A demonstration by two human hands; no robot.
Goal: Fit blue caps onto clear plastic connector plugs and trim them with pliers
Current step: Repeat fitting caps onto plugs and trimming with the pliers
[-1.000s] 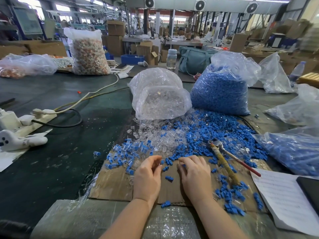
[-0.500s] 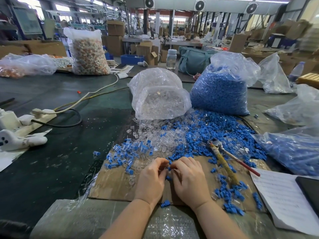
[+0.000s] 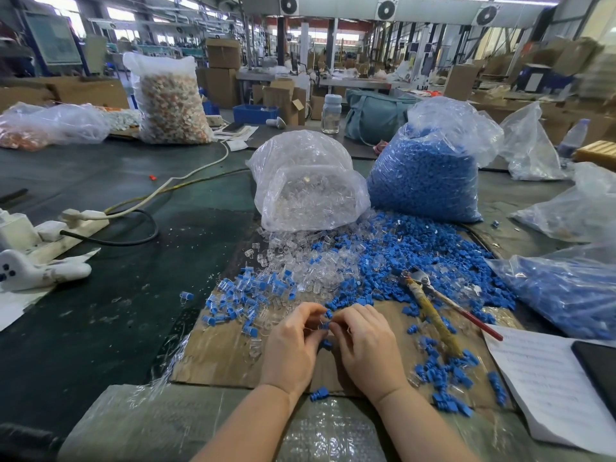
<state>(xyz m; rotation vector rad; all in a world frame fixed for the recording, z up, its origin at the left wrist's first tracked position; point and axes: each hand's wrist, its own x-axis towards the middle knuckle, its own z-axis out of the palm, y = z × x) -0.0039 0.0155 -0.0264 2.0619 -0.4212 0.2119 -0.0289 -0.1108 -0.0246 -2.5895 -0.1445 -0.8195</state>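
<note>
Head view: left hand (image 3: pixel 293 341) and right hand (image 3: pixel 366 341) brought fingertip to fingertip over the cardboard sheet (image 3: pixel 226 361), each narrow grip pinching at one blue cap (image 3: pixel 325 325), probably for pressing onto a clear plug hidden between the fingers. Pliers (image 3: pixel 430 308) parked just right on the worktop (image 3: pixel 83 328), within reach for trimming; loose caps and plugs (image 3: pixel 300 261) spilled close ahead from their bags.

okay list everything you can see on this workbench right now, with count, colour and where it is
Bag of clear plugs: one, transparent, centre back.
Bag of blue caps: one, blue, right of it.
Loose blue caps: many, blue, spilled ahead of both bags.
Loose clear plugs: many, clear, centre.
Pliers: one, yellowish wrapped handle and a red one, right of hands.
Cardboard sheet: one, brown, under the work.
Power strip: one, white, left.
Paper: one, white, far right.
Left hand, right hand: together pinching a small blue cap.
</note>
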